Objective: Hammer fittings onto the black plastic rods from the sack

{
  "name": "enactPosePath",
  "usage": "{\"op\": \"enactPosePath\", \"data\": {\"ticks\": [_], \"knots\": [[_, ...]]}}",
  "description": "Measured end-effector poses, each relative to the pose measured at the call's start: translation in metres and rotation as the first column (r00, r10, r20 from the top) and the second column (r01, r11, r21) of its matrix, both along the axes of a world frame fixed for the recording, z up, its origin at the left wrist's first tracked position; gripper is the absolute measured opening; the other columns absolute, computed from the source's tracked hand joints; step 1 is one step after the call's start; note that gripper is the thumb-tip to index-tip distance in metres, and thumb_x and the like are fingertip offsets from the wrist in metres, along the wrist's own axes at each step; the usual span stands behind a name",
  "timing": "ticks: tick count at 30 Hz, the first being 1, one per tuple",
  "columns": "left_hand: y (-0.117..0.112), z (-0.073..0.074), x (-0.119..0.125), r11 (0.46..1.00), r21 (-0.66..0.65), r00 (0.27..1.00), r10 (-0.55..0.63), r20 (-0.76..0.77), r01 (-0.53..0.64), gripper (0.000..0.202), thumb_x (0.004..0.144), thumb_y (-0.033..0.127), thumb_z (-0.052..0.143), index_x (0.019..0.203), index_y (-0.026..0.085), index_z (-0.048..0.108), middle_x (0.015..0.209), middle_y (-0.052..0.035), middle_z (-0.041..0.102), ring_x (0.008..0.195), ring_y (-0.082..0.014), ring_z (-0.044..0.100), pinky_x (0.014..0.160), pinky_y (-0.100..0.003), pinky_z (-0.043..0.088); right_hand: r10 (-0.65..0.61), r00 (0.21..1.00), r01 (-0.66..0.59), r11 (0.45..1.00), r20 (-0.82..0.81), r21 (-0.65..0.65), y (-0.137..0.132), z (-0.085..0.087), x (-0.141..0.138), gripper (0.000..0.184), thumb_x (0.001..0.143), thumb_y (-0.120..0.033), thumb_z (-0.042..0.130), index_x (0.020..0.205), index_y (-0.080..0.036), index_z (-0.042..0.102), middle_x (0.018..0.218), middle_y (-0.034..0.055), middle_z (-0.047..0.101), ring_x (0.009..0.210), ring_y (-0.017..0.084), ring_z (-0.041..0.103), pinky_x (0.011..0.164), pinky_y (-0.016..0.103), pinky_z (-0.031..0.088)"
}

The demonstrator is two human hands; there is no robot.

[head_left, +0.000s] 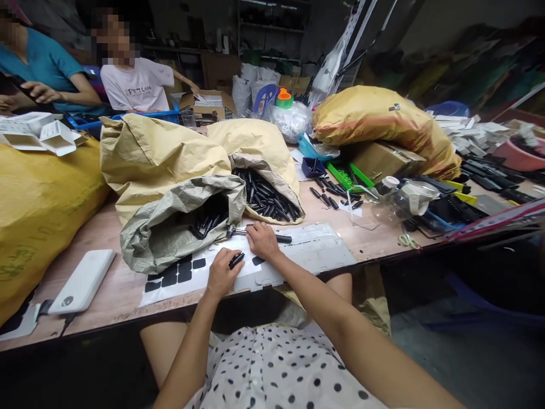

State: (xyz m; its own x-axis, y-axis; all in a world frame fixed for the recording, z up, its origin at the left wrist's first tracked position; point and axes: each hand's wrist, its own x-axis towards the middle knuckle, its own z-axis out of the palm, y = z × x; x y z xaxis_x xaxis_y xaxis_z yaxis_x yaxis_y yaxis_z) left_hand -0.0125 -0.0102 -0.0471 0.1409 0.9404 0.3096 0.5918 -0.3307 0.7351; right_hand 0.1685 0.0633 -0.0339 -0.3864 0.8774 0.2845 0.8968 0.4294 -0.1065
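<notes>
A hammer (284,238) with a metal head and black grip lies across the work surface, and my right hand (263,241) is closed over its shaft. Close by on the left, my left hand (221,272) pinches a small black tapered part (236,261) above the grey board (306,250). White sheets with black rounded stickers (185,271) lie beneath and left of that hand. Just beyond both hands, an open woven sack (179,190) shows several black parts (208,221) at its mouth. A second sack (255,136) behind it spills similar black pieces (272,199).
A white power bank (83,281) with a cable lies at left, near a yellow sack (42,216). Rightward are a green tray (349,175), a clear plastic jug (394,201), scissors (409,241) and a full yellow sack (378,116). Two people (136,85) sit across the table.
</notes>
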Motion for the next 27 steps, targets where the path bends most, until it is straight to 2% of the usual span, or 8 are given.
{"op": "enactPosePath", "data": {"ticks": [5,10,13,16,20,27], "knots": [[0.000,-0.001,-0.004,1.000,0.017,1.000,0.017,-0.008,-0.017,0.025,0.082,0.024,0.072,0.106,0.025,0.075,0.095,-0.0038,0.067,0.090,-0.0236,0.065,0.085,-0.037,0.056,0.004,1.000,-0.005,1.000,-0.025,-0.018,0.002,0.003,0.002,0.025,0.101,-0.025,0.054,0.119,-0.022,0.072,0.104,0.0101,0.065,0.098,0.025,0.052,0.082,0.034,0.039],[-0.002,0.001,-0.006,0.994,0.027,0.990,0.112,-0.088,-0.110,0.012,0.079,0.026,0.077,0.090,0.024,0.074,0.088,-0.0038,0.066,0.090,-0.0254,0.060,0.087,-0.040,0.051,0.004,0.998,-0.009,0.997,-0.066,-0.077,0.000,0.016,0.008,0.023,0.100,-0.024,0.057,0.115,-0.023,0.074,0.102,0.0086,0.067,0.097,0.024,0.056,0.083,0.033,0.044],[-0.001,0.001,-0.006,0.995,-0.013,0.991,0.099,-0.093,-0.101,0.008,0.080,0.025,0.076,0.089,0.025,0.076,0.085,-0.0032,0.065,0.088,-0.0251,0.058,0.085,-0.039,0.050,-0.009,0.987,-0.001,0.998,-0.162,-0.064,-0.017,0.023,0.015,0.024,0.101,-0.024,0.055,0.116,-0.024,0.074,0.102,0.0076,0.068,0.098,0.023,0.060,0.085,0.032,0.047],[0.000,0.002,-0.005,0.996,-0.029,0.993,0.086,-0.079,-0.088,0.010,0.081,0.026,0.076,0.091,0.026,0.079,0.085,-0.0032,0.066,0.088,-0.0249,0.058,0.085,-0.039,0.050,-0.036,0.950,0.014,0.997,-0.309,-0.075,-0.046,0.025,0.026,0.027,0.101,-0.023,0.053,0.120,-0.026,0.072,0.102,0.0050,0.068,0.094,0.020,0.063,0.081,0.028,0.050],[0.001,0.002,-0.005,0.996,-0.042,0.995,0.082,-0.056,-0.084,0.012,0.081,0.025,0.077,0.092,0.026,0.080,0.085,-0.0031,0.065,0.088,-0.0241,0.058,0.084,-0.038,0.050,-0.017,0.884,-0.046,0.992,-0.468,-0.122,-0.082,0.023,0.037,0.031,0.101,-0.023,0.051,0.124,-0.026,0.070,0.101,0.0037,0.070,0.093,0.019,0.066,0.083,0.028,0.053],[0.001,0.000,-0.004,0.995,-0.052,0.996,0.080,-0.049,-0.083,0.015,0.079,0.022,0.078,0.093,0.027,0.081,0.085,-0.0024,0.064,0.088,-0.0233,0.059,0.084,-0.038,0.050,-0.010,0.820,-0.085,0.987,-0.573,-0.139,-0.104,0.025,0.037,0.036,0.102,-0.024,0.049,0.131,-0.028,0.069,0.099,0.0040,0.071,0.090,0.019,0.067,0.081,0.029,0.056]]}}
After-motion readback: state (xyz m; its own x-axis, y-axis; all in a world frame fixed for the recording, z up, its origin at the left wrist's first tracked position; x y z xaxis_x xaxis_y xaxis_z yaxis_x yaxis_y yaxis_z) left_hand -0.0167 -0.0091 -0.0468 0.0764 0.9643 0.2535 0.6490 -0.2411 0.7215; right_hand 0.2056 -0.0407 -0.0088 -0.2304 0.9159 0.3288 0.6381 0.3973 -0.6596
